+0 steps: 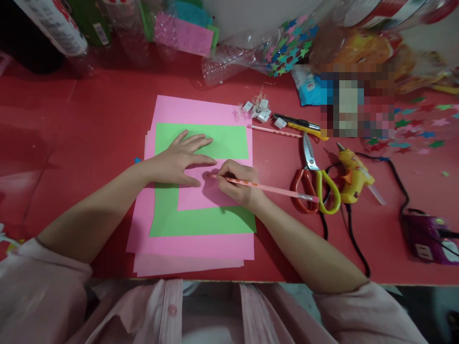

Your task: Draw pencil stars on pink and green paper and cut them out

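Fingers spread, my left hand (pixel 179 160) lies flat over a green sheet of paper (pixel 201 224) and the left part of a smaller pink piece of paper (pixel 193 198) on top of it. My right hand (pixel 238 181) grips a pink pencil (pixel 272 189) with an eraser end, its tip on the pink piece close to my left fingertips. Faint marks show on the pink piece, too small to read. Larger pink sheets (pixel 193 246) lie stacked under the green one.
On the red table (pixel 100 110), right of the paper, lie scissors (pixel 310 177), a yellow glue gun (pixel 353 177) with cord, a cutter knife (pixel 301 125), another pencil (pixel 276 131) and small white tags (pixel 263 112). Plastic bottles (pixel 229 57) and star confetti (pixel 292 48) line the back. A purple box (pixel 428 236) stands right.
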{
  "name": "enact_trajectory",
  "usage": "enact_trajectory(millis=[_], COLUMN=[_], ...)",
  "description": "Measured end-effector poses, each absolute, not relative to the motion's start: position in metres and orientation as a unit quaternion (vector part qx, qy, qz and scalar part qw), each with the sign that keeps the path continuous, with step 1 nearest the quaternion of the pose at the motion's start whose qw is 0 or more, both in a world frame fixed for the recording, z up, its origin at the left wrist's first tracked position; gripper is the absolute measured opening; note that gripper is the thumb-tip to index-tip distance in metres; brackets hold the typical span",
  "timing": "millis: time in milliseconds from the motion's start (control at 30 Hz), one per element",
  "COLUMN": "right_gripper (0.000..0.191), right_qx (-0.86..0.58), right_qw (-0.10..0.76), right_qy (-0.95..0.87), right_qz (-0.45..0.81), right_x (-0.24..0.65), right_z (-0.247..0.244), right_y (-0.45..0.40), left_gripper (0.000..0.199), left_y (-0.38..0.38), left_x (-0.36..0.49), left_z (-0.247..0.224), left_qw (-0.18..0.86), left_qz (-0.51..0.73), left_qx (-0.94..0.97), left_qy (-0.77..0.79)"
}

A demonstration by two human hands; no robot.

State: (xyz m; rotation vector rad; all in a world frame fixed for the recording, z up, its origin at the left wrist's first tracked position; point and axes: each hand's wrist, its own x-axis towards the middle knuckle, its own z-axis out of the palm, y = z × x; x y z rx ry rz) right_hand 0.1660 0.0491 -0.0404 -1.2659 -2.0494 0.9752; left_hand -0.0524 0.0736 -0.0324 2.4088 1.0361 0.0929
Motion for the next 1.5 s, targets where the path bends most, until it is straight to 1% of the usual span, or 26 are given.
enact_trajectory(millis=[400,733,967,1100,1200,1367,1500], right_gripper=[0.016,0.016,0.017,0.014,0.016,0.019,0.020], right_qx=[-0.503,-0.506,-0.499,-0.488,-0.467,-0.478,-0.472], right_qw=[0.306,0.288,0.279,0.270,0.267,0.227,0.230], right_qy=[-0.734,-0.733,-0.750,-0.757,-0.769,-0.775,-0.779], right_qz=[0.339,0.353,0.331,0.340,0.347,0.345,0.343], right_x=[0.1675,0.1692,0.1682,0.1685,0.1683,0.1670,0.1661], right_z=[-0.0447,-0.0357,-0.0431,-0.0455,-0.0433,-0.0399,-0.0423], right_y=[0.0499,0.0516,0.0490,0.0468,0.0467,0.0475,0.0471], left_gripper=[0.058,0.058,0.058,0.058,0.058,0.057,0.058], left_y=[0.0736,0.0741,0.0734,0.0729,0.0726,0.0728,0.0730], left_x=[-0.0536,-0.0536,-0.0532,-0.0534,-0.0538,-0.0542,-0.0541], left_z=[-0.0345,-0.0347,-0.0333,-0.0337,-0.0342,-0.0346,-0.0347], left_qw=[0.261,0.261,0.258,0.256,0.254,0.253,0.256], left_qz=[0.047,0.042,0.043,0.042,0.041,0.041,0.038], left_qx=[0.887,0.887,0.888,0.888,0.888,0.889,0.888], left_qy=[0.378,0.380,0.378,0.380,0.380,0.379,0.381])
